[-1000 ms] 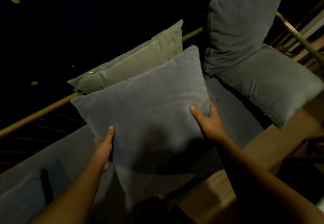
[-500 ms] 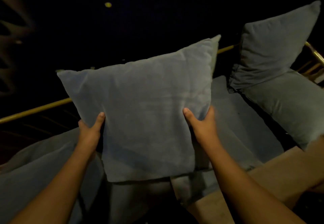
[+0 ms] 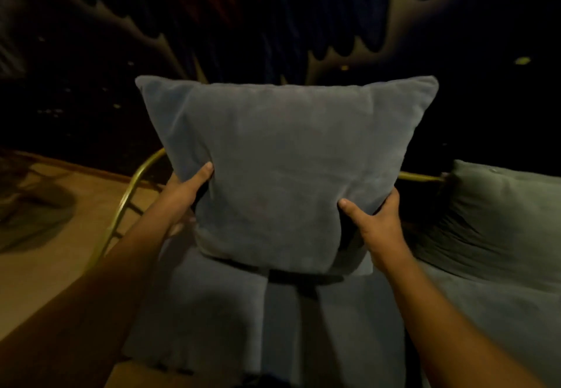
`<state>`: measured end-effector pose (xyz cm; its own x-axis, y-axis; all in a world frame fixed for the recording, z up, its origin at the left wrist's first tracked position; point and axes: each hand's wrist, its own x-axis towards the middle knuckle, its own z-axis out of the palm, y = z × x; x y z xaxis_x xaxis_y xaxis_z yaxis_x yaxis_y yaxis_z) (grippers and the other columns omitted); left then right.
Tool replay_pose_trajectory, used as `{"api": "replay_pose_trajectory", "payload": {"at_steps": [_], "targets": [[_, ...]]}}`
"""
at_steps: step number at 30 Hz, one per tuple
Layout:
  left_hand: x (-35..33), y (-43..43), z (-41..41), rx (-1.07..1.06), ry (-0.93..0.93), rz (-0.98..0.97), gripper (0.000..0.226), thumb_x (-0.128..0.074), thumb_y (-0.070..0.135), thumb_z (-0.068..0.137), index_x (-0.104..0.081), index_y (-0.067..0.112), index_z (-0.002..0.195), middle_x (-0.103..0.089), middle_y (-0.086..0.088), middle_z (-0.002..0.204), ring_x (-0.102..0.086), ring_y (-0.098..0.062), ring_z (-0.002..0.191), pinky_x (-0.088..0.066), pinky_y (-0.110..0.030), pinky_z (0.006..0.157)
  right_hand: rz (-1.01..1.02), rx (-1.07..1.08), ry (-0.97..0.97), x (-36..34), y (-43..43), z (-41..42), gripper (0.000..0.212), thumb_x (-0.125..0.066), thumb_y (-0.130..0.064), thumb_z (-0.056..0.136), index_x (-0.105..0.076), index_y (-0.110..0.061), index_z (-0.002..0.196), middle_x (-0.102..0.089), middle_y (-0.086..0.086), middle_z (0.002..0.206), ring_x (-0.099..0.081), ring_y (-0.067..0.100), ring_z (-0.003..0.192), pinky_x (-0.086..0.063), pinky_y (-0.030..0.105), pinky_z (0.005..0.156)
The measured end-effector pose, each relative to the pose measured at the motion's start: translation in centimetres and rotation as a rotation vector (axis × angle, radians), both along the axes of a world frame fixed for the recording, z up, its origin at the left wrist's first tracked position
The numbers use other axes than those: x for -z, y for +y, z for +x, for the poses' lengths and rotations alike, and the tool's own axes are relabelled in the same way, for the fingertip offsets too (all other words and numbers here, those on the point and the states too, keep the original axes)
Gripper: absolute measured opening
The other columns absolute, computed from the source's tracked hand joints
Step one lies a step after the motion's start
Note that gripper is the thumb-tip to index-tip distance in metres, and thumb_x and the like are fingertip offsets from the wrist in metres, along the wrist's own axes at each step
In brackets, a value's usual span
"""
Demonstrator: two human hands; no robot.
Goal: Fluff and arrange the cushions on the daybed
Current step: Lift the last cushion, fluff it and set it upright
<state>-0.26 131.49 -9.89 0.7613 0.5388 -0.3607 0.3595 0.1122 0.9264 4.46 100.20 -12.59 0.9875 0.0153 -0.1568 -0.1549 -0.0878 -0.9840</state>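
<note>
Head view is taken up, nearest, by two bare forearms reaching forward over the grey daybed (image 3: 212, 311). The left hand (image 3: 189, 190) and right hand (image 3: 378, 223) are seen clamped on the lower side edges of a square grey cushion (image 3: 288, 175), thumbs pressed into its front face, the remaining fingers hidden behind it. The cushion is held upright between the hands, straight ahead, its bottom edge just above or touching the seat; which cannot be told. Neither hand is nearer. Just to the right a green cushion (image 3: 491, 220) is propped. Behind, the brass rail (image 3: 133, 187) is curved round the corner, and the cushion is judged ready to be set back against it.
</note>
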Motion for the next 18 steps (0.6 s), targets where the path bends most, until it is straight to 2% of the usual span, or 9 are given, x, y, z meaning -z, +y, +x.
{"api": "replay_pose_trajectory", "payload": {"at_steps": [4,5,8,9,11,14,15,17,18], "targets": [[0.0,7.4,0.3,-0.061,-0.011,0.032,0.043,-0.063,0.048,0.082,-0.048,0.036,0.119,-0.061,0.016,0.108,-0.058,-0.004,0.093,-0.048,-0.031,0.069,-0.042,-0.078,-0.02,0.6,7.5,3.0,0.093,-0.083,-0.03,0.068,-0.027,-0.027,0.142,-0.042,-0.002,0.144,-0.046,0.018,0.125,-0.043,0.042,0.103],[0.1,9.0,0.6,-0.079,-0.027,0.049,0.047,-0.066,0.05,0.079,-0.048,0.033,0.119,-0.06,0.014,0.112,-0.059,-0.006,0.096,-0.05,-0.033,0.074,-0.05,-0.083,-0.022,1.0,9.2,3.6,0.093,-0.083,-0.031,0.068,-0.027,-0.027,0.142,-0.043,-0.002,0.143,-0.046,0.019,0.126,-0.043,0.044,0.104],[1.1,14.0,2.0,-0.109,-0.028,0.093,0.094,-0.076,0.072,0.048,-0.047,0.029,0.128,-0.05,0.003,0.137,-0.056,-0.02,0.116,-0.051,-0.047,0.093,-0.058,-0.09,-0.029,2.4,13.8,4.8,0.09,-0.082,-0.029,0.069,-0.027,-0.026,0.141,-0.043,-0.009,0.136,-0.047,0.016,0.122,-0.044,0.046,0.104],[1.8,15.7,2.6,-0.109,-0.05,0.102,0.094,-0.075,0.073,0.045,-0.049,0.032,0.124,-0.049,0.001,0.139,-0.055,-0.021,0.118,-0.051,-0.048,0.094,-0.054,-0.092,-0.029,2.9,15.2,5.2,0.089,-0.081,-0.027,0.07,-0.027,-0.027,0.14,-0.043,-0.011,0.133,-0.047,0.014,0.12,-0.045,0.045,0.103],[2.6,17.9,3.7,-0.099,-0.066,0.122,0.084,-0.075,0.071,0.049,-0.051,0.037,0.121,-0.051,0.0,0.139,-0.056,-0.022,0.119,-0.051,-0.047,0.094,-0.045,-0.084,-0.027,3.8,17.6,6.0,0.088,-0.081,-0.023,0.072,-0.026,-0.028,0.139,-0.042,-0.014,0.129,-0.047,0.012,0.118,-0.047,0.038,0.1],[4.2,20.1,5.6,-0.078,-0.05,0.119,0.078,-0.074,0.062,0.061,-0.046,0.034,0.128,-0.055,0.002,0.134,-0.057,-0.02,0.116,-0.053,-0.042,0.09,-0.056,-0.083,-0.011,5.9,20.2,7.2,0.088,-0.079,-0.018,0.074,-0.023,-0.025,0.142,-0.04,-0.012,0.133,-0.044,0.007,0.118,-0.044,0.014,0.087],[5.2,20.6,6.0,-0.063,-0.035,0.084,0.074,-0.072,0.055,0.069,-0.042,0.032,0.132,-0.054,0.003,0.132,-0.056,-0.019,0.114,-0.053,-0.037,0.085,-0.07,-0.083,0.005,6.7,20.8,7.5,0.09,-0.079,-0.018,0.074,-0.021,-0.024,0.143,-0.039,-0.009,0.137,-0.042,0.007,0.12,-0.043,0.013,0.088],[7.6,21.3,6.3,0.0,0.036,0.039,0.066,-0.067,0.037,0.083,-0.034,0.028,0.139,-0.051,0.004,0.131,-0.055,-0.017,0.112,-0.051,-0.029,0.074,-0.093,-0.115,0.07,8.5,21.9,7.9,0.094,-0.079,-0.019,0.074,-0.018,-0.023,0.146,-0.036,-0.002,0.147,-0.039,0.01,0.125,-0.041,0.027,0.101],[8.7,21.5,6.1,0.034,0.079,0.026,0.068,-0.066,0.032,0.084,-0.031,0.028,0.142,-0.049,0.003,0.134,-0.054,-0.02,0.115,-0.051,-0.029,0.075,-0.099,-0.146,0.12,9.2,22.4,8.0,0.097,-0.08,-0.021,0.073,-0.017,-0.023,0.147,-0.034,0.0,0.15,-0.039,0.013,0.129,-0.039,0.034,0.105]]}}
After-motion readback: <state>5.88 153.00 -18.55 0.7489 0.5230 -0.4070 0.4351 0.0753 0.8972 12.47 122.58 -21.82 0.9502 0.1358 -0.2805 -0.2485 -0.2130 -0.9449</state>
